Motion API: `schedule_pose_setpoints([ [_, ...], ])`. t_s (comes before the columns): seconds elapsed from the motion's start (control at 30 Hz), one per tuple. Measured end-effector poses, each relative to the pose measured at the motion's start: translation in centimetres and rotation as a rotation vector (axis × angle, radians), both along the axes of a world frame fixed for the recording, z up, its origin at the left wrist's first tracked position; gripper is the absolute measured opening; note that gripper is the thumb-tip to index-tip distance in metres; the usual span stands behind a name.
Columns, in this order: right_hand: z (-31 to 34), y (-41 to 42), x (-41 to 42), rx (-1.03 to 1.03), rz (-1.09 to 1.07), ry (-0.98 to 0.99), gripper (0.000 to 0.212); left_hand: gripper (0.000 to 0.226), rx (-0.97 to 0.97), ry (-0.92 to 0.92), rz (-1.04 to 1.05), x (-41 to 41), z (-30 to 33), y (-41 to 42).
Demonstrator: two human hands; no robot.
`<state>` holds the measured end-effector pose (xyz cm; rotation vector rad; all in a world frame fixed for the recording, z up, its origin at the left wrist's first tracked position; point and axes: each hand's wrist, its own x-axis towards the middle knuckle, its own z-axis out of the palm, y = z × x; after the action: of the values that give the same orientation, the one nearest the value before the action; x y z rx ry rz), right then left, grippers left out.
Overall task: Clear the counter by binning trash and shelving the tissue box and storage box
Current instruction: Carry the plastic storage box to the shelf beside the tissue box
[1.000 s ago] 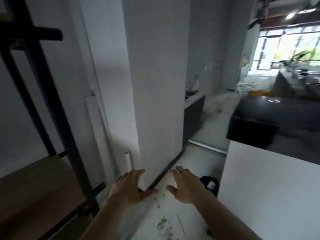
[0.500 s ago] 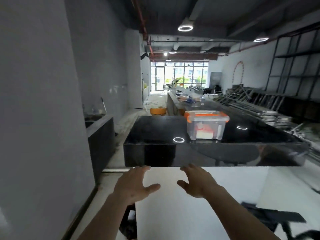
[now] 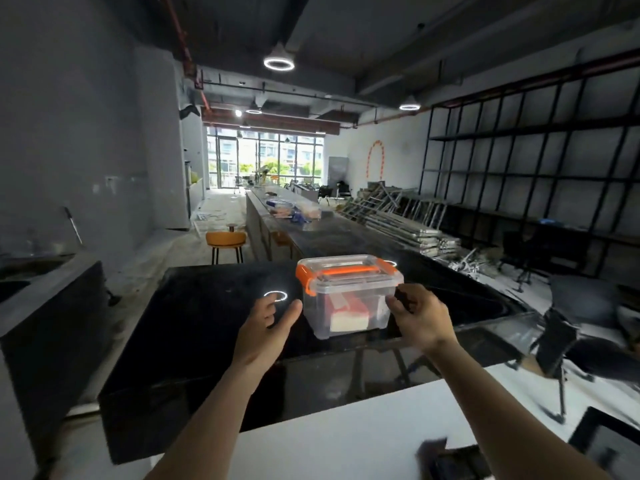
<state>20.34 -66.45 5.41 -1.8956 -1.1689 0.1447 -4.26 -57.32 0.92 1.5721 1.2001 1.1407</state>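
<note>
We are seeing the storage box (image 3: pixel 349 296) sitting on the glossy black desk (image 3: pixel 207 306) at centre frame, near the desk's front edge. It is a clear plastic tub, rounded corners, clear lid with orange latches and an orange handle; something white and red is showing through the walls, too blurred to name.

Around it: the desk top near the box is carrying nothing else, only ring-light reflections. Nothing is standing between the hands and the box. An orange stool (image 3: pixel 225 241) is standing behind the desk, centre left. A long dark counter (image 3: pixel 311 230) is running back toward the windows with blurred clutter on it. Stacked metal frames (image 3: pixel 398 220) are lying at centre right, and a black grid shelf (image 3: pixel 536 161) is covering the right wall. A white surface (image 3: pixel 346 438) is filling the lower foreground.

Both forearms are reaching forward from the bottom of the frame. The left hand (image 3: pixel 265 332) is hovering just left of the box, fingers spread and loose, grip wide open, holding nothing, not touching the box as far as we can tell. The right hand (image 3: pixel 420 320) is at the box's right side, fingers curled, fingertips (image 3: pixel 393 301) touching the wall under the lid rim; the grip is partly closed, and we cannot tell if it is actually clamping.
</note>
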Motion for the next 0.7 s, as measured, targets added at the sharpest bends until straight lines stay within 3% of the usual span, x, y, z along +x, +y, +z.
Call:
schedule_pose_setpoints([
  [0.13,-0.5,2.9,2.6,0.093,-0.076,0.33,0.059,0.038,-0.128,-0.211,0.063,2.8,0.5,2.6],
  [0.23,-0.8,5.2,4.2,0.102,-0.069,0.508,0.071,0.027,-0.185,-0.297,0.07,4.8,0.9,4.0],
  [0.33,-0.8,7.2,5.6,0.105,-0.035,0.617,0.077,0.065,-0.217,-0.376,0.074,6.4,1.6,5.1],
  [0.43,-0.6,8.8,6.6,0.085,0.018,0.674,0.095,0.081,-0.249,-0.425,0.076,7.9,2.5,6.0],
  [0.6,-0.5,11.8,8.4,0.046,0.111,0.686,0.102,0.082,-0.307,-0.44,0.076,9.9,3.1,7.3],
  [0.7,-0.9,13.2,9.1,0.034,0.213,0.722,0.103,0.071,-0.305,-0.411,0.092,10.8,2.8,7.1],
])
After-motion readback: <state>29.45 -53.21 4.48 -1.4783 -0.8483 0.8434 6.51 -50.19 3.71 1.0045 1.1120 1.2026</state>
